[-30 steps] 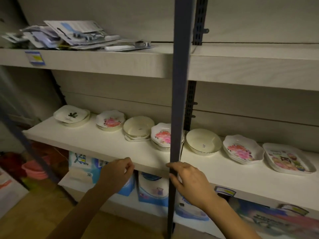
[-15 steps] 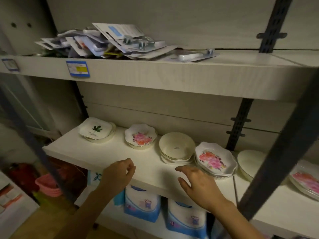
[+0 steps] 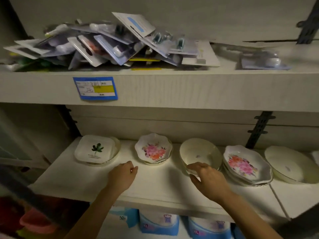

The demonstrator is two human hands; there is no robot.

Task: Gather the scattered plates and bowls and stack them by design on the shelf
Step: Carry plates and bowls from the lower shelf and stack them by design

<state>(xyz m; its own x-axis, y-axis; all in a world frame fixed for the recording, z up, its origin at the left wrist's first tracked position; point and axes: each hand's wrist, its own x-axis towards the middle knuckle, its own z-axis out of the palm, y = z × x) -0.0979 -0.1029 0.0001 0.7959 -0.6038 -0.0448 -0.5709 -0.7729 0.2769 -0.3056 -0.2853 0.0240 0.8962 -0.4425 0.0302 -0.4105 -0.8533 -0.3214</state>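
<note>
Right hand, fingers spread, seemingly touches the cream bowl stack; left hand, fingers curled together, hovers over the shelf holding nothing.

The right hand hides the cream bowl stack's near rim; label print is unreadable.

Middle shelf, back edge, left to right: square leaf plate on a cream bowl, scalloped floral dish, cream bowl stack, floral dish stack, plain cream plate by right end.
</note>
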